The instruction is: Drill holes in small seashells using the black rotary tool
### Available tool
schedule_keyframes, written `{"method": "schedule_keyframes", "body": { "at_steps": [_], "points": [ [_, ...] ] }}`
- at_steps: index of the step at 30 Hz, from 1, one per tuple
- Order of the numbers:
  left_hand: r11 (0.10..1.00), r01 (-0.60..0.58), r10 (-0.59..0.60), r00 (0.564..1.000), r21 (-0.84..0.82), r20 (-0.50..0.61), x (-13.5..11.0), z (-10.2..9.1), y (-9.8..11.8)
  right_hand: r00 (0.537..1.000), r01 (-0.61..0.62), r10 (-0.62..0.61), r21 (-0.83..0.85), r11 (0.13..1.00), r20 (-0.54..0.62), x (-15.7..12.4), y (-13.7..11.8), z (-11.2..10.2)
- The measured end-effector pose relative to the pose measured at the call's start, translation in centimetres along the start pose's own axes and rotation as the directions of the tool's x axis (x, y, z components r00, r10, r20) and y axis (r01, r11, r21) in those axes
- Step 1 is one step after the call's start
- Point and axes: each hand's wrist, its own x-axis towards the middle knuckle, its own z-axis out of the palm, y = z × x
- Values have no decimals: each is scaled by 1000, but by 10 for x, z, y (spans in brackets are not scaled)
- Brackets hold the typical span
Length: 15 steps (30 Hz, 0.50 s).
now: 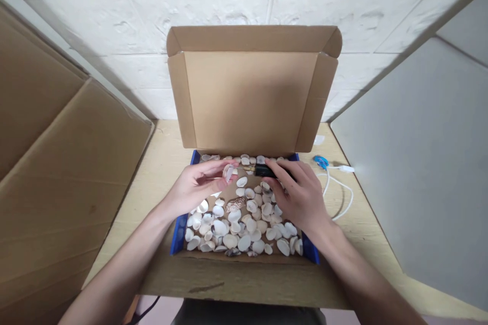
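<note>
Above the box, my left hand (204, 183) pinches a small pale pinkish seashell (229, 172) between thumb and fingers. My right hand (295, 188) is wrapped round a black mini electric drill (263, 170) with a brass-coloured chuck. Its thin bit points left at the shell; whether the tip touches it I cannot tell. Below both hands many white and cream seashells (231, 241) lie in an open cardboard box with blue sides (178, 233). A brown speckled spiral shell (235, 204) rests among them.
The box's cardboard lid (251, 101) stands raised at the back. On the wooden table (156, 162), a white cable (348, 198) and a blue item (321, 162) lie to the right. A large cardboard sheet (76, 177) stands left, a pale panel (419, 162) right, a white brick-pattern wall (236, 10) behind.
</note>
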Motion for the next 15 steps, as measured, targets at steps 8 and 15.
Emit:
{"method": "schedule_keyframes", "body": {
  "at_steps": [8,15],
  "points": [
    [1000,7,-7,1000,19,15,0,-2,0,998,-1,0,24,1000,60,-1,-1,0],
    [999,24,-24,1000,32,14,-1,-1,-1,1000,15,-16,-15,1000,-15,0,-1,-3]
  ]
}}
